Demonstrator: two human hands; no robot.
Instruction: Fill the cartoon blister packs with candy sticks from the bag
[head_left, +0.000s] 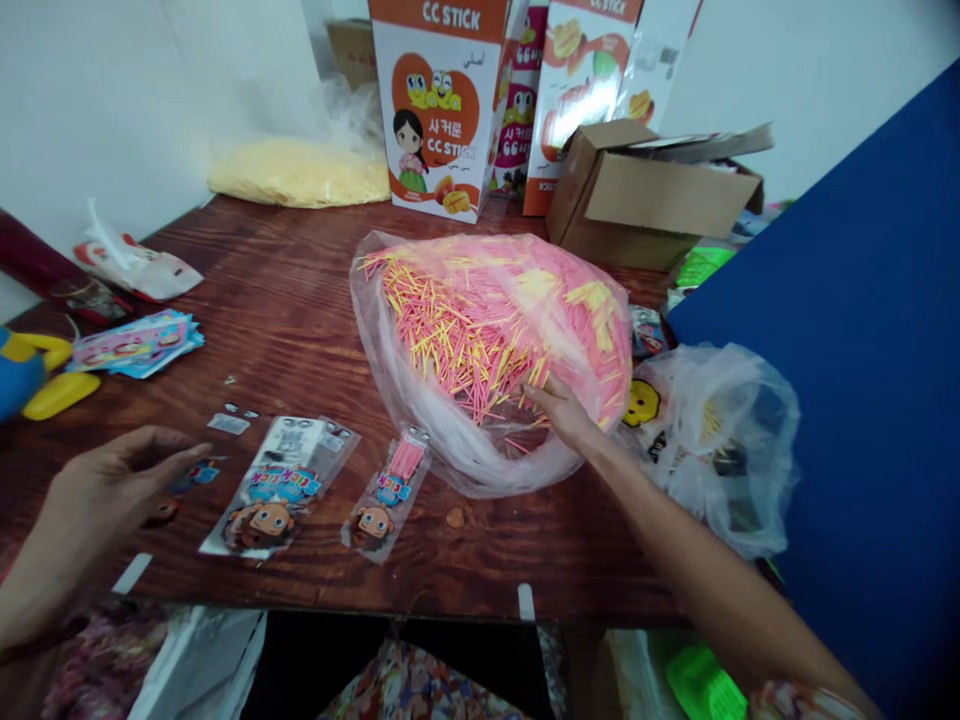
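A big clear plastic bag full of pink and yellow sticks lies on the brown wooden table. My right hand reaches into the bag's opening, fingers closed among the sticks. My left hand rests near the table's front left edge, fingers curled and apart, holding nothing that I can see. Beside it lie empty printed pouches and one narrow pouch filled with pink sticks.
CC Stick cartons and a brown cardboard box stand at the back. A yellow bag lies back left, a pouch stack at left. A crumpled clear bag and a blue panel fill the right.
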